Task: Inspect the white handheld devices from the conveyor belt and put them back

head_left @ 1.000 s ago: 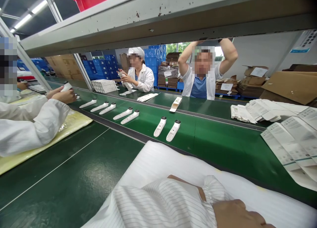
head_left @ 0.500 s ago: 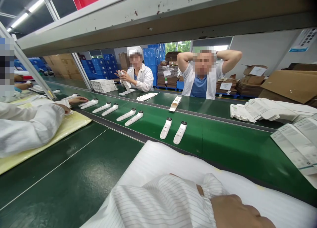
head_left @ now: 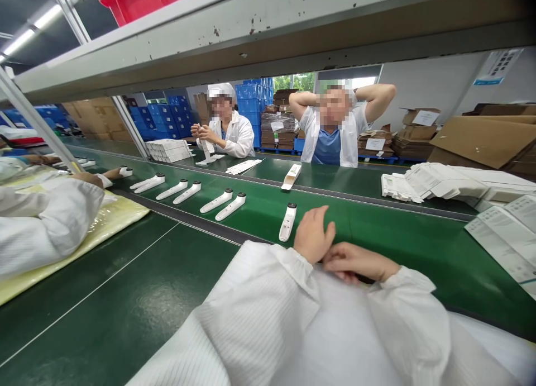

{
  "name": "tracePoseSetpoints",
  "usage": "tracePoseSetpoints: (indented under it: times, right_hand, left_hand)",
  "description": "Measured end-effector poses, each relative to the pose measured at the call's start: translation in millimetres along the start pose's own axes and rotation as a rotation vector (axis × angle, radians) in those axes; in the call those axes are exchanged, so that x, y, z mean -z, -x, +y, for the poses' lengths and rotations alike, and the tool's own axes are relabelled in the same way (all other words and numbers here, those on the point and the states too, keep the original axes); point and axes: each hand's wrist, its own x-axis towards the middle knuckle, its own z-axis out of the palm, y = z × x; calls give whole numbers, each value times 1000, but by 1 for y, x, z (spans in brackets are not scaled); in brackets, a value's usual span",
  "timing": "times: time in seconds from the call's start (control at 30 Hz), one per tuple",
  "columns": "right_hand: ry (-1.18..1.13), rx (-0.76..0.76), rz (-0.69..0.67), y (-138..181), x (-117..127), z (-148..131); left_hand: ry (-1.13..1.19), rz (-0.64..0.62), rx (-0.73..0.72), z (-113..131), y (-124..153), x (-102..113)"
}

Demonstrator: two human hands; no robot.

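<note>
Place: factory assembly line
Line: green conveyor [head_left: 389,229], white devices [head_left: 288,222]
Stock: blue crates [head_left: 250,91], cardboard cartons [head_left: 473,141]
Staff: white smocks [head_left: 239,141]

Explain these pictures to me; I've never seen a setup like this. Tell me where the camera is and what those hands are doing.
This view comes from a camera worn on a person's head, looking forward and down. The two bare hands in front are that person's own. The left hand is over a green conveyor belt, closest to a white wand-shaped device. The right hand lies close to the left. Neither hand seems to hold anything. More such devices lie along the belt, and printed leaflets lie at the right.
</note>
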Motion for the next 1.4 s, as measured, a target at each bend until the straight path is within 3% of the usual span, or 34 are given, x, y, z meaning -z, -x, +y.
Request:
tracePoseSetpoints:
  times: [0.07,0.13,0.2,0.27,0.4,0.5,0.63,0.73,0.8,0.87,0.93,1.0,1.1,1.17,1.23,1.4]
  right_hand:
    - [-123,13,81,-1,13,5]
    - [-291,44,334,-4,24,10]
    - [-406,65,572,-7,31,14]
    - [-473,98,671,-9,33,15]
    - [-527,151,667,-10,27,13]
    - [-510,163,643,-11,19,8]
    - [-483,166,561,-11,9,0]
    - [-484,227,453,-11,7,0]
    - [-503,256,415,-10,9,3]
    - [-526,274,388,-8,12,6]
    - [-546,280,371,-7,14,9]
    - [-569,269,375,-6,15,11]
    - [-577,245,398,-7,15,12]
    - [-563,235,405,-7,15,12]
    - [-557,219,401,-7,14,11]
    - [-548,127,424,-6,13,7]
  left_hand:
    - [-130,-146,135,-19,-9,-19]
    - [-166,-229,183,-29,-14,-35]
    - [-48,-230,240,-32,-19,-43]
    - [274,-194,375,-34,-22,-43]
    - [1255,-214,689,-35,-21,-32]
    - [1620,-190,795,-26,-17,-30]
    - [1595,49,783,-4,-14,-39]
    - [1520,82,661,1,-14,-45]
    - [1340,69,597,-4,-15,-45]
    - [965,92,468,-13,-16,-42]
    - [492,54,320,-21,-16,-41]
    - [130,-91,220,-26,-16,-42]
    - [-52,-254,208,-30,-19,-48]
    - [13,-219,263,-33,-21,-50]
    - [233,-140,366,-36,-23,-48]
    - [1255,-29,733,-38,-21,-32]
